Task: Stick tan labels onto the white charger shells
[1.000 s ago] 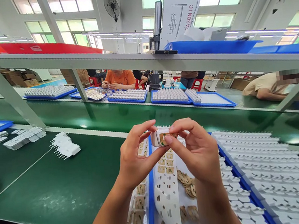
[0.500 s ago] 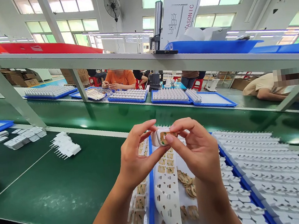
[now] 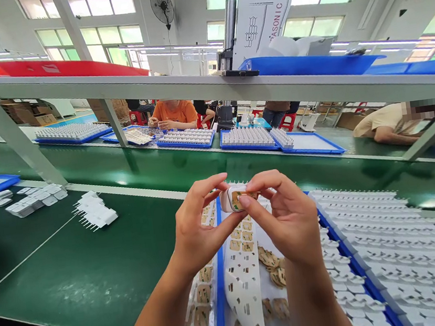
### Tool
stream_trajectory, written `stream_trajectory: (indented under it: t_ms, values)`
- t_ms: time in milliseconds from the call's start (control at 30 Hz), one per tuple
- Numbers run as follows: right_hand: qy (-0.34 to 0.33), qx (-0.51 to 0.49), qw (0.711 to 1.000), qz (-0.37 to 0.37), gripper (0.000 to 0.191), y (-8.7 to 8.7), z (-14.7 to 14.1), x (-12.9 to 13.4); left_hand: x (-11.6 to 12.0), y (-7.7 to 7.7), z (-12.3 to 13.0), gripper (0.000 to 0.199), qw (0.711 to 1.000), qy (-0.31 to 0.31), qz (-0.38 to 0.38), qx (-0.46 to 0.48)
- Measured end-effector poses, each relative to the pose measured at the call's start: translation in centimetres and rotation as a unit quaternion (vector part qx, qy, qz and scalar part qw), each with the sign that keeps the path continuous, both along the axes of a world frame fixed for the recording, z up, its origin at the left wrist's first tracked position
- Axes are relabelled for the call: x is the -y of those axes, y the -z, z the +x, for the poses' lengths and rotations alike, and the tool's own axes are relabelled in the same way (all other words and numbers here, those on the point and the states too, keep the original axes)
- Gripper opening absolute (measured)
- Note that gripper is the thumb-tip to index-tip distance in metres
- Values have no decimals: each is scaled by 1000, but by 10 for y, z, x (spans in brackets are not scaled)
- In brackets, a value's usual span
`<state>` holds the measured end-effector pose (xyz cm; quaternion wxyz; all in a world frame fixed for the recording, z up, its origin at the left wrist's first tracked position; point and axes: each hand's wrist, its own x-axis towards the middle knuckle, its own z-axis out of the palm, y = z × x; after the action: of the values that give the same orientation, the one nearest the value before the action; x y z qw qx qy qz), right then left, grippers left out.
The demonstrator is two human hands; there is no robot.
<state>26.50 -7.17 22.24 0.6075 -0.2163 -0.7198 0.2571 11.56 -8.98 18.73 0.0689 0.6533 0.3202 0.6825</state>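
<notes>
Between both hands, above a blue tray, is a small white plastic part with rounded corners. My left hand pinches its left end between thumb and fingers. On the part's face lies a tan adhesive sticker with green marks. My right hand grips the sticker, thumb pressed on its front and fingers at the upper edge; whether it is fully stuck down I cannot tell. Below the hands, a white backing strip with cut-outs bears several tan stickers at its upper end. Loose tan pieces lie beside the strip.
At right, a blue-edged tray carries rows of white parts. White pronged parts and stacked white pieces lie left on the green table. A shelf beam crosses ahead. People sit beyond the green belt.
My hands and the white part stay almost still. At the far left edge, another person's arm has come slightly further into view.
</notes>
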Motion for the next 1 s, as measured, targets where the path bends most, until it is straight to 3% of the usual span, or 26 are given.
stream_trajectory:
  t_ms: [467, 733, 1000]
  values:
    - [-20, 37, 999, 1, 21, 0, 4, 0, 2, 0, 0, 61, 1000, 4, 6, -5]
    - [-14, 104, 994, 4, 26, -4, 13, 0, 0, 6, -3, 69, 998, -13, 55, -37]
    - [-30, 149, 988, -2, 35, -7, 20, 2, -2, 7, -4, 70, 998, -11, 56, -38]
